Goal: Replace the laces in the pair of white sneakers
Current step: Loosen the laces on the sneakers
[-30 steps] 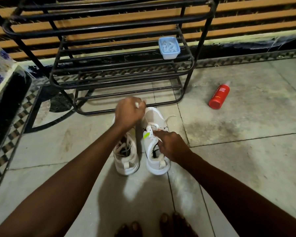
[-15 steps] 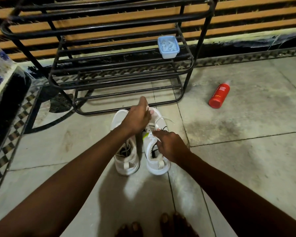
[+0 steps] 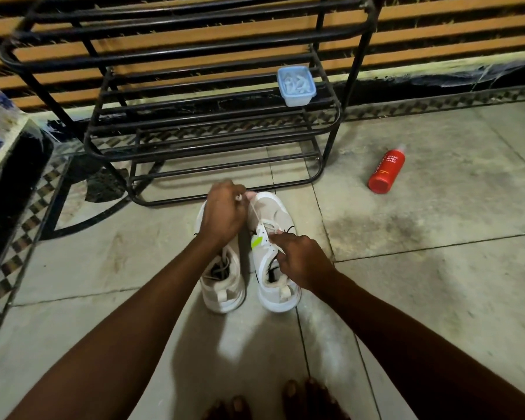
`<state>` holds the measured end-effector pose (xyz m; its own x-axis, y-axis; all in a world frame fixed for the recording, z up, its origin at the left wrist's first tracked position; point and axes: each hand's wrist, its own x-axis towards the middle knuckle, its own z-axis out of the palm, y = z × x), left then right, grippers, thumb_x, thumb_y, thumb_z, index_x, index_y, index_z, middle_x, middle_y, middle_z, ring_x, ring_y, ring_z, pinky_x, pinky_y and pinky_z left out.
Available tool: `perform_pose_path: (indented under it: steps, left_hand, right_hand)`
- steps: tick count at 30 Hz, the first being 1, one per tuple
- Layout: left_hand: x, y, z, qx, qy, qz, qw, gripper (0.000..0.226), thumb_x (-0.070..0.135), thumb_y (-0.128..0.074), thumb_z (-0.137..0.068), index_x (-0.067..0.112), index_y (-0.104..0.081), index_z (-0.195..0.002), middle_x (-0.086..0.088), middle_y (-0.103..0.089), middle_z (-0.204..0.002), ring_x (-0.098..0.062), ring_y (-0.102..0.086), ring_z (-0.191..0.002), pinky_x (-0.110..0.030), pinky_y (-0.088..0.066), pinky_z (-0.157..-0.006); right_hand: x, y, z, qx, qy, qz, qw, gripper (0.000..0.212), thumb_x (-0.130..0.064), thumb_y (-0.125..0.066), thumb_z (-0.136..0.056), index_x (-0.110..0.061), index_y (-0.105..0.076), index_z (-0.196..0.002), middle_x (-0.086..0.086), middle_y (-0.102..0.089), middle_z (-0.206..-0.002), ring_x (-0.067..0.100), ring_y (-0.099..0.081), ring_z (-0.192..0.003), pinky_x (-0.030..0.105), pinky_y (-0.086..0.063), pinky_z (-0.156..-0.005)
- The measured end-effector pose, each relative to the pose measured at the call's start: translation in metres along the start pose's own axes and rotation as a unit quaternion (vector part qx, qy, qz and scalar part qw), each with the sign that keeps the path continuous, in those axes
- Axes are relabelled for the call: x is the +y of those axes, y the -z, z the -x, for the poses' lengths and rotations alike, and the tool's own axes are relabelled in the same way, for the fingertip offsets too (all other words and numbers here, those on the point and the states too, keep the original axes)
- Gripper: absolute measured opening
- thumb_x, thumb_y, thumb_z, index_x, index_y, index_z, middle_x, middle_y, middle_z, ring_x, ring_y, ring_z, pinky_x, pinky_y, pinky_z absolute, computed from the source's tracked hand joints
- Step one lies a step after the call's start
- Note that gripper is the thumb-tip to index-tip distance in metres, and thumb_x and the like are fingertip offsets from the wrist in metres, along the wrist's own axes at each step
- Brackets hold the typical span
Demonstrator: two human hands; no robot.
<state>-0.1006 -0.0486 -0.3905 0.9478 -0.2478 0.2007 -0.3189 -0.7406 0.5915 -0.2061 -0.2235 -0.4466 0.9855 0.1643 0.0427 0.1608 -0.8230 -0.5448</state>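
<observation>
- The pair of white sneakers stands side by side on the tiled floor [image 3: 437, 298], toes towards the bottom rail of a black metal shoe rack [image 3: 194, 116] and just short of it.
- Left sneaker [image 3: 225, 295]: partly covered by the left forearm; loose laces lie in its opening.
- Right sneaker [image 3: 273, 210]: a white lace [image 3: 253, 211] runs from its upper eyelets up to the left hand.
- Left hand [image 3: 223, 216]: raised above the toes of the pair, fingers curled, pinching the free end of the lace and holding it taut.
- Right hand [image 3: 303, 262]: at the right sneaker's eyelet row, fingertips pinching the lace there.
- A blue container [image 3: 296, 86] sits at the right end of a rack shelf.
- A red bottle [image 3: 387, 171] lies on its side on the floor, to the right of the rack and well apart from the sneakers.
- Bare toes [image 3: 312, 398] show at the floor's near edge.
</observation>
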Motion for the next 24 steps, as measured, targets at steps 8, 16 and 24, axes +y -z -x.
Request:
perform_pose_path:
  steps: [8,16,24]
  left_hand:
    - [0.028,0.025,-0.011,0.081,0.086,0.383,0.916,0.047,0.029,-0.043,-0.110,0.008,-0.059,-0.070,-0.020,-0.057,-0.081,-0.018,-0.059,-0.075,-0.030,-0.046,-0.071]
    - [0.006,-0.011,-0.006,-0.180,-0.049,-0.141,0.972,0.035,0.017,-0.056,-0.099,0.019,-0.040,-0.130,-0.016,-0.069,-0.100,-0.037,-0.066,-0.085,-0.045,-0.056,-0.068]
    - [0.003,-0.018,-0.003,-0.230,-0.061,-0.191,0.952,0.010,0.010,-0.067,-0.083,0.008,-0.074,-0.089,-0.018,-0.070,-0.099,-0.038,-0.066,-0.097,-0.041,-0.055,-0.077]
  right_hand:
    - [-0.002,-0.001,0.000,0.012,-0.004,-0.019,1.000,0.044,-0.009,-0.065,-0.086,-0.011,-0.066,-0.130,0.011,-0.067,-0.130,0.032,-0.064,-0.116,0.040,-0.053,-0.094]
    - [-0.004,0.000,0.000,0.006,-0.005,-0.016,1.000,0.043,-0.009,-0.061,-0.088,-0.009,-0.064,-0.131,0.011,-0.065,-0.132,0.030,-0.061,-0.122,0.040,-0.049,-0.100]
    - [-0.004,0.001,0.003,0.020,0.007,-0.023,1.000,0.042,-0.004,-0.064,-0.084,-0.006,-0.068,-0.126,0.014,-0.069,-0.125,0.034,-0.066,-0.111,0.039,-0.053,-0.093]
